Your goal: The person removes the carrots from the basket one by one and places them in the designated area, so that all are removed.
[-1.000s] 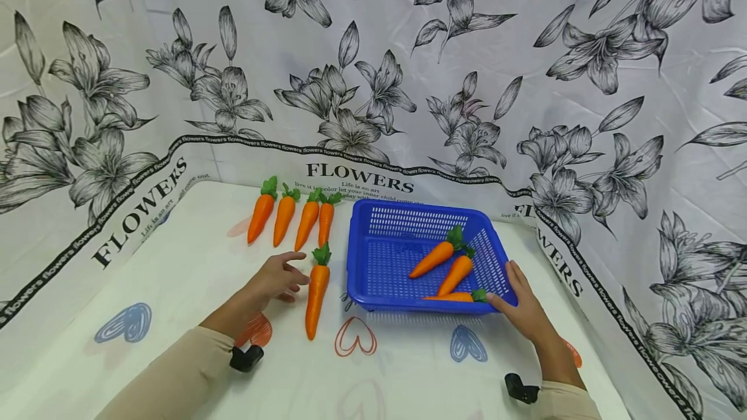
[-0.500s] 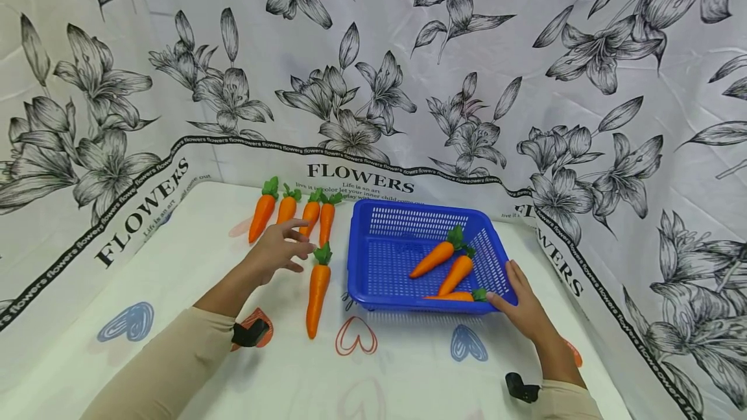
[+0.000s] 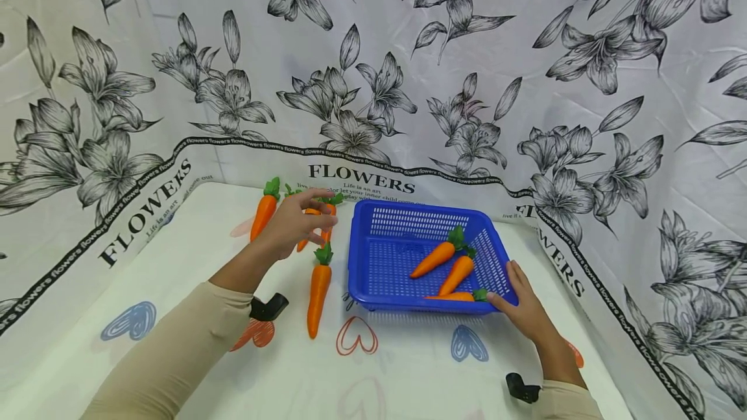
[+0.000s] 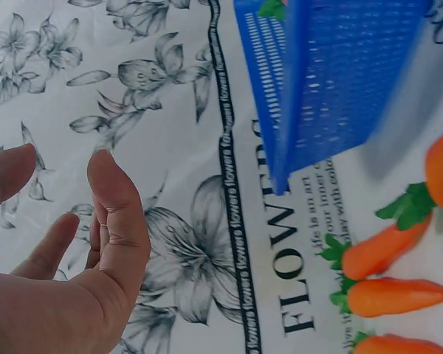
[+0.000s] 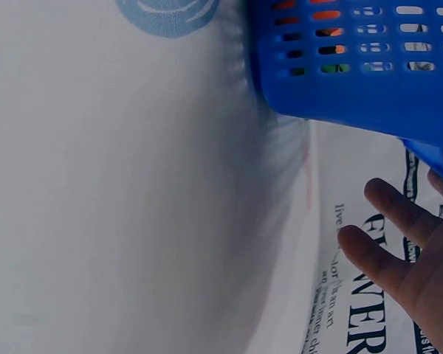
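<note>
Floral backdrop (image 3: 373, 11); we judged carrots (image 3: 318, 300) light, firm, best pinched mid-body; left hand (image 3: 294, 222) loose, empty; right hand (image 3: 523, 308) straight-fingered against basket (image 3: 403, 304).

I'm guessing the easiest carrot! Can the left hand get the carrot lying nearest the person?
Probably yes. The left hand looks empty and hovers close to that carrot. Nothing covers it, and the blue basket stands beside it, not over it.
</note>
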Demonstrator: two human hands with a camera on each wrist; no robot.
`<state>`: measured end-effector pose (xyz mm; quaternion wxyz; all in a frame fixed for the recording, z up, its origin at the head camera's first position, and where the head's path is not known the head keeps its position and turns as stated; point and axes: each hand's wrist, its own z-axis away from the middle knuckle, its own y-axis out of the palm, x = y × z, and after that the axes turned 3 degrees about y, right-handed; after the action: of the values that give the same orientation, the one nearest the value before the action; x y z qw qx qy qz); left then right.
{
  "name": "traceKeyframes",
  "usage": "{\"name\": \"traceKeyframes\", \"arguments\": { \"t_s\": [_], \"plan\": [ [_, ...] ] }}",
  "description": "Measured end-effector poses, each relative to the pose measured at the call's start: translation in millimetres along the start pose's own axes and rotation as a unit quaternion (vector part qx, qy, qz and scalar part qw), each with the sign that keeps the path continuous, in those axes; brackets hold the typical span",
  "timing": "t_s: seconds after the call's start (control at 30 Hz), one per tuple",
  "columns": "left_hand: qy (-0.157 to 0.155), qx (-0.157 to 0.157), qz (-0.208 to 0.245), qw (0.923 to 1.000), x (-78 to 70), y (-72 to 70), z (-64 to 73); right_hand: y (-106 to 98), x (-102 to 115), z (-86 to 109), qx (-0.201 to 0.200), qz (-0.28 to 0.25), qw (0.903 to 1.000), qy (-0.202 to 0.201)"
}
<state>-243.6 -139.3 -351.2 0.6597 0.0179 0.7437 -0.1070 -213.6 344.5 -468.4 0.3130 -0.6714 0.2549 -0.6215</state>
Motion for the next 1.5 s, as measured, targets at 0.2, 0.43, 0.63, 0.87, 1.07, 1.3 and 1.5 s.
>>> {"name": "traceKeyframes", "arguments": {
  "t_s": [0.2,0.43,0.63,0.87,1.07,1.3,1.5],
  "plan": [
    [0.020,0.006,0.017,0.9996,-18.6,12.8,-10.7,-1,0,-0.1,-0.003,0.002,1.0000,0.002],
    [0.039,0.007,0.035,0.9986,-35.5,28.4,-19.7,-1,0,0.1,-0.006,0.002,1.0000,0.000],
    [0.062,0.018,0.059,0.9962,-44.9,41.0,-26.3,-1,-3,-0.5,-0.008,0.000,1.0000,-0.002],
    [0.078,0.026,0.077,0.9936,-52.4,55.2,-36.4,-1,-5,-0.6,-0.010,-0.004,0.9999,-0.004],
    [0.079,0.032,0.099,0.9914,-51.6,67.1,-44.9,-1,-6,0.0,-0.008,-0.006,1.0000,0.001],
    [0.077,0.044,0.132,0.9873,-43.6,75.6,-53.1,3,-6,-2.0,-0.010,-0.006,0.9999,-0.006],
    [0.071,0.054,0.148,0.9849,-36.2,83.6,-61.1,0,-1,-0.7,-0.009,-0.006,0.9999,-0.001]
  ]
}}
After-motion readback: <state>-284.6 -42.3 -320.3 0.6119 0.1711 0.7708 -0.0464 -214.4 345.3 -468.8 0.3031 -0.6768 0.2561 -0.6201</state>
